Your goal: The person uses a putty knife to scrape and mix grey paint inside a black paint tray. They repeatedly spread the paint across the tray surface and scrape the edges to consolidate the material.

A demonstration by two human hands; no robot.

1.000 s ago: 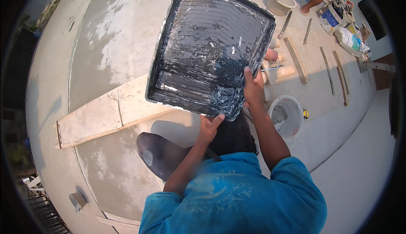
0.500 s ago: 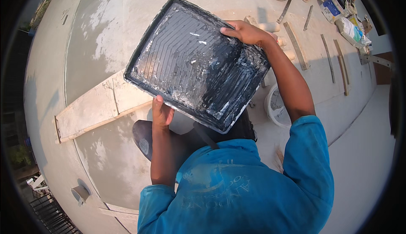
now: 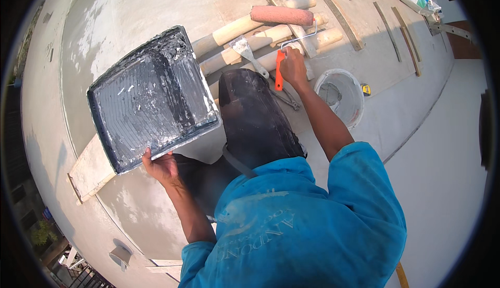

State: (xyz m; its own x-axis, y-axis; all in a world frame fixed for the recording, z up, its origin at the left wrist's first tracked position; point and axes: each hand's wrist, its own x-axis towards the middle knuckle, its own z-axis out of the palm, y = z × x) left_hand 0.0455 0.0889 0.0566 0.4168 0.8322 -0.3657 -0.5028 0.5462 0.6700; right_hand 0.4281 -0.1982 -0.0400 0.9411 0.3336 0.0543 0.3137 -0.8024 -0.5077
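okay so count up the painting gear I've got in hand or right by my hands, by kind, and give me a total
Paint tray, held by the left hand: 1
Paint roller, orange handle gripped by the right hand: 1
Putty knife: 1
White bucket: 1
Total: 4

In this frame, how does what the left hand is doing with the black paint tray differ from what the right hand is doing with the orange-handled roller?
The left hand grips the near rim of the wide black plastic paint tray, holding it raised and tilted. The right hand closes round the slim orange handle of the pink-sleeved paint roller, whose sleeve lies over pale wooden poles. The tray is smeared white; the roller sleeve looks dry. Both are painting tools, one per hand.
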